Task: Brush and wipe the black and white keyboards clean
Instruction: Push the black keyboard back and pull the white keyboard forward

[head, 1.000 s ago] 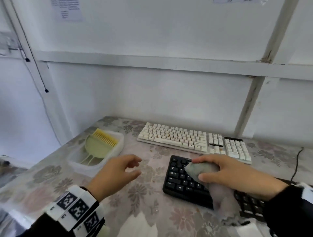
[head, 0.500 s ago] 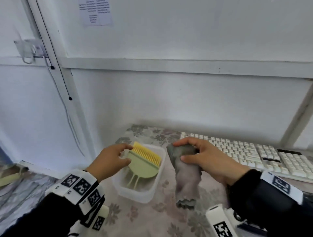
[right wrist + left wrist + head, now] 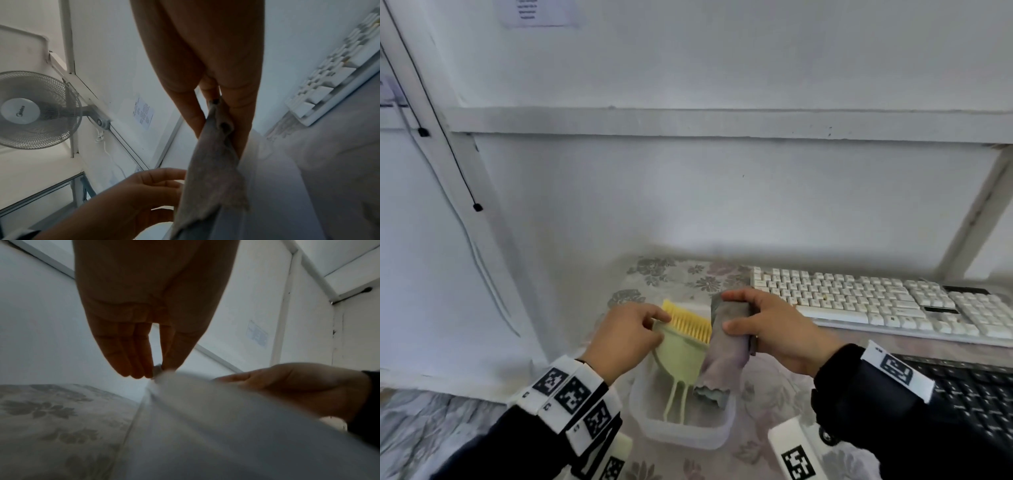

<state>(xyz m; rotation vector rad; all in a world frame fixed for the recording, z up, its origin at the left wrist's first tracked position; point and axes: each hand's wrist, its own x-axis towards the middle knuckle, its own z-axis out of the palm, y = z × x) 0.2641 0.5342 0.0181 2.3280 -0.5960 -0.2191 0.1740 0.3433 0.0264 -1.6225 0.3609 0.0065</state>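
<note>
The right hand (image 3: 777, 334) is clamped on a grey cloth (image 3: 722, 359), thumb on the near side and fingers curled over its bunched top, and the cloth hangs down into a translucent tub (image 3: 681, 435) that stands near the table's (image 3: 774, 404) left edge. The left hand (image 3: 623, 339) pinches the upper left corner of a pale green brush (image 3: 681, 356) with yellow bristles, which leans tilted in the same tub, just beside the cloth. The white keyboard (image 3: 876, 301) lies along the table's back edge, against the wall. The black keyboard (image 3: 976, 394) lies in front of it, towards the right front corner, partly behind the right sleeve.
</note>
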